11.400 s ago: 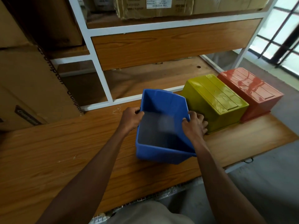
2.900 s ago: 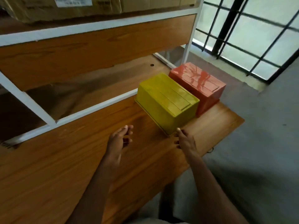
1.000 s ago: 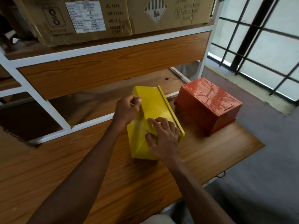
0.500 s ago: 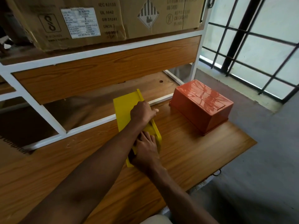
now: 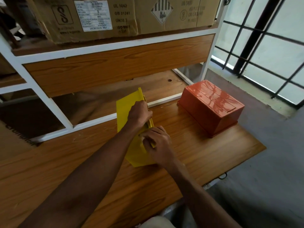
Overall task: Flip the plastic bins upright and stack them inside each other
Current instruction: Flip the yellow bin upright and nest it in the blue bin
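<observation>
The yellow plastic bin (image 5: 125, 111) stands tilted on its side on the wooden table (image 5: 205, 155), its rim edge turned to the right. My left hand (image 5: 139, 112) grips the upper part of that rim. My right hand (image 5: 158, 143) grips the lower part of the same rim, fingers curled over it. The orange bin (image 5: 212, 107) lies upside down to the right, apart from both hands. The blue bin is out of view.
A white-framed shelf unit (image 5: 54, 106) with wooden boards rises behind the table. Cardboard boxes (image 5: 115, 15) sit on its upper shelf. The table's right edge drops to a grey floor (image 5: 263, 186); a barred window (image 5: 263, 38) is at the far right.
The yellow bin has been lifted off its upside-down position and turned onto its side over the last second. My left hand moved from its far edge to the rim; my right hand closed on the rim.
</observation>
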{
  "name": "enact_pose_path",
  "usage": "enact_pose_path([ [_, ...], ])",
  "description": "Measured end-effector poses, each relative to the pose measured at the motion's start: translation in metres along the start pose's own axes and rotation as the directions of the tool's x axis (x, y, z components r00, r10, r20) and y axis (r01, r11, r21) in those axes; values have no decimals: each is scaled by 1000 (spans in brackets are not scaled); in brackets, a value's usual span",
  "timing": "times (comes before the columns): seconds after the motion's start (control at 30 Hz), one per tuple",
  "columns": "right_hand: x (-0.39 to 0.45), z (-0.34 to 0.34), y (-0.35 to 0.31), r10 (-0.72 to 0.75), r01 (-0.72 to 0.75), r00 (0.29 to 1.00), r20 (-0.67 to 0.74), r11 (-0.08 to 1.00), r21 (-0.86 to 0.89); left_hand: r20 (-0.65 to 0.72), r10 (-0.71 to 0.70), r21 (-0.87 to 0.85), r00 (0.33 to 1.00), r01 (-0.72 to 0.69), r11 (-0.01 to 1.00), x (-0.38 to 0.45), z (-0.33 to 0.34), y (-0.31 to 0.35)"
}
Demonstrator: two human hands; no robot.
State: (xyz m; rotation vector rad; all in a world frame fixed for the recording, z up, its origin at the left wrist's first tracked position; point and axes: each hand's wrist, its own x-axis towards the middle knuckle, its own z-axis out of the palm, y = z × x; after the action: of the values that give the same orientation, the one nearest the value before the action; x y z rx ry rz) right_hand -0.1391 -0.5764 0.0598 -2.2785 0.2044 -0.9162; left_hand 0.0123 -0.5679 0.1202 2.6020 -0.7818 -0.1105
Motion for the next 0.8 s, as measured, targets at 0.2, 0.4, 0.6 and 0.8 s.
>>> enact_pose_path([
  [0.2,11,-29,29,280,-279,937,-210,960,35,65,63,-184,996,-50,982,10,-15,-41],
  [0.4,15,-49,78,714,-715,699,-41,697,-47,154,77,-395,985,-10,919,-11,-3,-95],
  [0.6,4,-40,103,834,-857,516,194,503,115,252,-17,-532,968,153,833,-29,28,-130],
  [0.8,6,-28,99,842,-858,510,177,483,174,234,-117,-594,965,237,769,-44,36,-144],
])
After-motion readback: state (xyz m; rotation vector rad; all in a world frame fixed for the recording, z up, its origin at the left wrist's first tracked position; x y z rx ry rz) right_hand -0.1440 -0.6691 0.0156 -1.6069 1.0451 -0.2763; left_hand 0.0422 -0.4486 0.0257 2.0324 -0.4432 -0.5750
